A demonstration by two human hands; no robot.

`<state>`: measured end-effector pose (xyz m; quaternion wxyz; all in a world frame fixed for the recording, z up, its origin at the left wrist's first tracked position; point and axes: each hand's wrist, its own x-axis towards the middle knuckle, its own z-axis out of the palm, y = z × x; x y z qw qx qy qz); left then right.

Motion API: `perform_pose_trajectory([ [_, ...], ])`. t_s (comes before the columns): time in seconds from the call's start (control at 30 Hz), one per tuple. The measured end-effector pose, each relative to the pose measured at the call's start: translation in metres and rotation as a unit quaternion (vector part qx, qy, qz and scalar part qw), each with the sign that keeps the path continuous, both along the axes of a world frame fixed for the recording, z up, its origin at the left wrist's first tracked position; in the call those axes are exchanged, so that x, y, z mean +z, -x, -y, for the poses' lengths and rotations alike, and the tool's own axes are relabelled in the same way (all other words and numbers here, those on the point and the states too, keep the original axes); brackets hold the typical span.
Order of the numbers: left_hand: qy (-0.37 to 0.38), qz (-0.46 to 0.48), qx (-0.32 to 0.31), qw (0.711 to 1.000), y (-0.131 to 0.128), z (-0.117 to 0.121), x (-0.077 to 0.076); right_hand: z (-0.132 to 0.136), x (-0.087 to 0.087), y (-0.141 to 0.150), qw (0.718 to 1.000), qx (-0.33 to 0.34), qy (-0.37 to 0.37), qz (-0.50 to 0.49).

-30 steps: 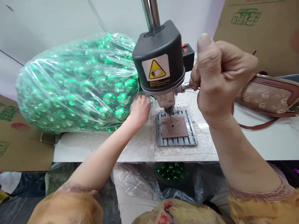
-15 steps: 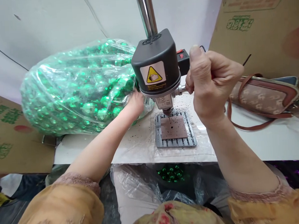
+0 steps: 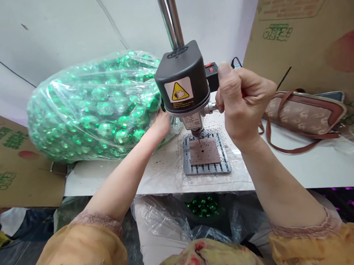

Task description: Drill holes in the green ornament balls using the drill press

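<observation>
A small black bench drill [image 3: 182, 81] on a steel column stands on the white table [image 3: 315, 164]. Its bit hangs just above a brown pad [image 3: 204, 151] on the grey slotted base plate [image 3: 208, 169]. My right hand [image 3: 242, 101] is closed around the drill's side lever. My left hand [image 3: 160, 123] reaches into the mouth of a big clear plastic bag of shiny green faceted beads [image 3: 95, 107], left of the drill. Its fingers are hidden behind the drill head and bag, so I cannot see whether it holds a bead.
A brown strapped purse [image 3: 305, 112] lies on the table to the right. Cardboard sheets [image 3: 305, 35] stand at the right and left. Below the table edge a plastic bag [image 3: 203, 206] holds more green beads. Dark specks litter the table around the base plate.
My left hand has moved from the table beside the base plate further up into the bag's mouth. The right hand stays on the lever. The view has shifted slightly.
</observation>
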<state>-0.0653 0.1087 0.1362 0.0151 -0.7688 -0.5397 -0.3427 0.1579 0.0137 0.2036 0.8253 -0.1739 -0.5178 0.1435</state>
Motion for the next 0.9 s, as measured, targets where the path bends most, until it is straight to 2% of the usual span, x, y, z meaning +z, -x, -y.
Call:
perform_pose_trajectory([
  [0.1, 0.049, -0.129, 0.014, 0.990, -0.006, 0.027, 0.007, 0.001, 0.001, 0.000, 1.000, 0.000, 0.001, 0.004],
  [0.17, 0.049, -0.176, 0.041, 0.982, -0.008, 0.047, 0.011, 0.001, 0.001, 0.000, 1.000, 0.001, -0.005, 0.004],
  [0.27, 0.029, -0.211, 0.059, 0.975, -0.009, 0.077, 0.009, 0.000, 0.001, 0.000, 1.000, -0.004, -0.010, 0.004],
  [0.33, -0.005, -0.193, 0.049, 0.980, -0.006, 0.097, -0.002, -0.001, 0.000, 0.000, 1.000, -0.010, -0.008, 0.007],
  [0.43, -0.045, -0.081, -0.018, 0.996, -0.004, 0.127, -0.034, -0.002, -0.001, 0.000, 1.000, -0.011, -0.013, 0.007],
  [0.5, -0.020, 0.043, -0.058, 0.997, -0.010, 0.143, -0.062, -0.002, 0.000, 0.000, 1.000, -0.020, -0.003, 0.012],
  [0.57, 0.047, 0.204, -0.037, 0.977, -0.021, 0.152, -0.087, -0.001, 0.000, 0.000, 0.999, -0.032, 0.012, 0.018],
  [0.63, 0.121, 0.352, -0.005, 0.928, -0.035, 0.152, -0.104, 0.001, 0.001, 0.001, 0.999, -0.043, 0.025, 0.022],
  [0.7, 0.159, 0.446, 0.012, 0.881, -0.046, 0.145, -0.113, 0.001, 0.002, 0.001, 0.998, -0.049, 0.033, 0.026],
  [0.73, 0.164, 0.469, 0.015, 0.868, -0.050, 0.139, -0.115, 0.001, 0.002, 0.001, 0.998, -0.052, 0.034, 0.025],
  [0.8, 0.166, 0.482, 0.012, 0.860, -0.055, 0.129, -0.117, 0.001, 0.002, 0.002, 0.998, -0.054, 0.024, 0.019],
  [0.9, 0.167, 0.468, -0.002, 0.868, -0.058, 0.117, -0.118, 0.000, 0.002, 0.002, 0.999, -0.043, 0.011, 0.010],
])
